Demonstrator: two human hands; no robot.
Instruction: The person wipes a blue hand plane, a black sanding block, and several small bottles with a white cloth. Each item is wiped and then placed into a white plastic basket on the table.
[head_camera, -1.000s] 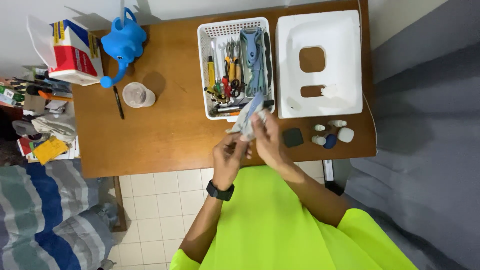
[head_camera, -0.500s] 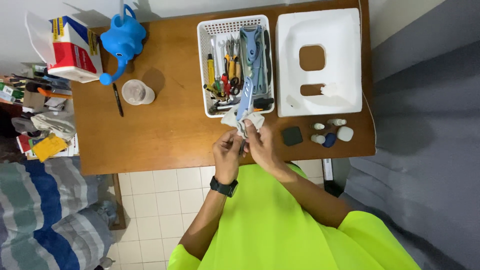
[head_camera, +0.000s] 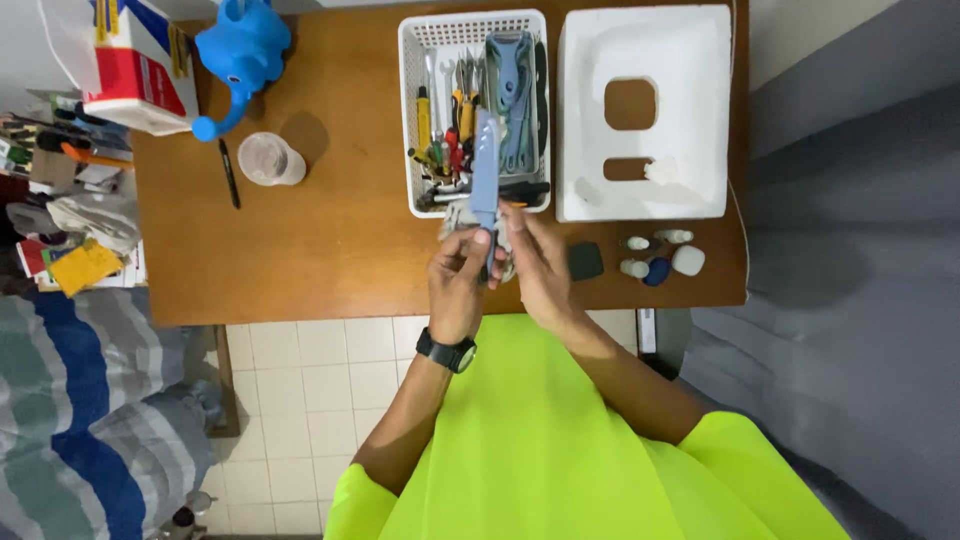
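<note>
Gripping the dark handle end of a grey-blue knife-like tool (head_camera: 485, 165), the left hand (head_camera: 458, 280) is closed around it just above the near edge of the wooden table (head_camera: 320, 250), a black watch (head_camera: 447, 352) on that wrist. The right hand (head_camera: 535, 265) is beside it, fingers pinched on a crumpled pale cloth (head_camera: 462, 215) bunched around the base of the blade; how firm that pinch is cannot be told from above. The blade points away from the person, its tip over the white basket (head_camera: 412, 120) of hand tools at the far edge.

Just right of the hands, near the right front corner, lie a dark square pad (head_camera: 586, 260), a few small white bottles (head_camera: 636, 268) and a blue cap. Beyond them sits a white foam tray (head_camera: 640, 60) with two cut-outs, touching the basket's right side. Toward the far left corner stand a clear plastic cup (head_camera: 270, 160), a black pen (head_camera: 229, 172), a blue elephant-shaped watering can (head_camera: 240, 50) and a red, white and blue carton (head_camera: 135, 70).

The risk, as I judge it, is the cloth-hand's fingers sliding onto the edge, since the cloth is thin and loosely bunched. The raised tip could also snag tools in the basket and jolt the grip.
</note>
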